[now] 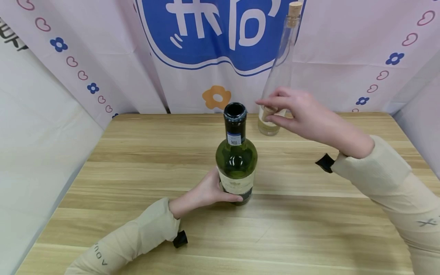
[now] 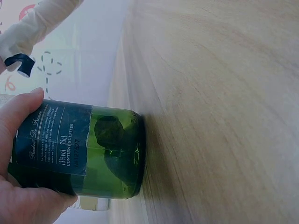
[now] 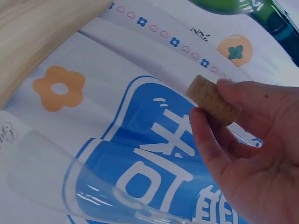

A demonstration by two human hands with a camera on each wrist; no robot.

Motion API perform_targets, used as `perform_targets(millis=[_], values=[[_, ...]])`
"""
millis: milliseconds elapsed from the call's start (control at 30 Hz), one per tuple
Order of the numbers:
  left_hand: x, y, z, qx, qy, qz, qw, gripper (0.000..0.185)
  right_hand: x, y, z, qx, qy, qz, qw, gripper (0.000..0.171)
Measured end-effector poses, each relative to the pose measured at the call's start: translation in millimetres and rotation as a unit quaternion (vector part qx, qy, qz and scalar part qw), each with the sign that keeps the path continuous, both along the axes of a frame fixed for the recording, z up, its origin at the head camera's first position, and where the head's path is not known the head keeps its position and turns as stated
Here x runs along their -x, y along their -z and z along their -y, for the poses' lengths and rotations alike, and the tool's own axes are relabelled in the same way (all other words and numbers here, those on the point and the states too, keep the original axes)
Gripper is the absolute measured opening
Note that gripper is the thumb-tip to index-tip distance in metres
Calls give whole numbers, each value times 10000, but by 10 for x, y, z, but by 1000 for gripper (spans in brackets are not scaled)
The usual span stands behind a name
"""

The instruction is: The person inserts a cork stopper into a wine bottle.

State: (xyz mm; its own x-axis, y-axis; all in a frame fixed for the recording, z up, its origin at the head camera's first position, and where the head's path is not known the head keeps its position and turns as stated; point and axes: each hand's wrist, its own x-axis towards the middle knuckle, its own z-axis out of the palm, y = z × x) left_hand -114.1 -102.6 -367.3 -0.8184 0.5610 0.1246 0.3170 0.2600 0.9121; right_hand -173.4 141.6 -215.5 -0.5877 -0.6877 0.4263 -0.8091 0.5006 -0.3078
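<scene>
A green wine bottle (image 1: 236,158) stands upright on the wooden table, its dark mouth uncovered. Low on its body, my left hand (image 1: 205,190) grips it around the label; the left wrist view shows the thumb and fingers wrapped about the bottle (image 2: 112,151) near its base. My right hand (image 1: 306,114) is raised to the right of the bottle's neck. Between its thumb and fingers it pinches a cork (image 3: 214,100), held apart from the bottle. Behind that hand a tall clear glass bottle (image 1: 280,72) stands with its own cork stopper (image 1: 294,11) in the top.
The wooden table (image 1: 137,160) reaches back to a white printed cloth (image 1: 343,68) with a blue patch and flower shapes. The clear bottle stands close to the table's back edge. Black straps hang from both sleeves (image 1: 381,164).
</scene>
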Motion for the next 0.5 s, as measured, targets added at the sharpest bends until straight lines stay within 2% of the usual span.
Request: perform_targets(millis=[233, 500], values=[[4, -6, -4, 0, -5, -71, 10000, 76, -58, -114, 66, 625, -359, -593, 9956, 43], [14, 3, 2, -7, -2, -70, 10000, 76, -121, -275, 168, 1206, -302, -351, 9916, 36]])
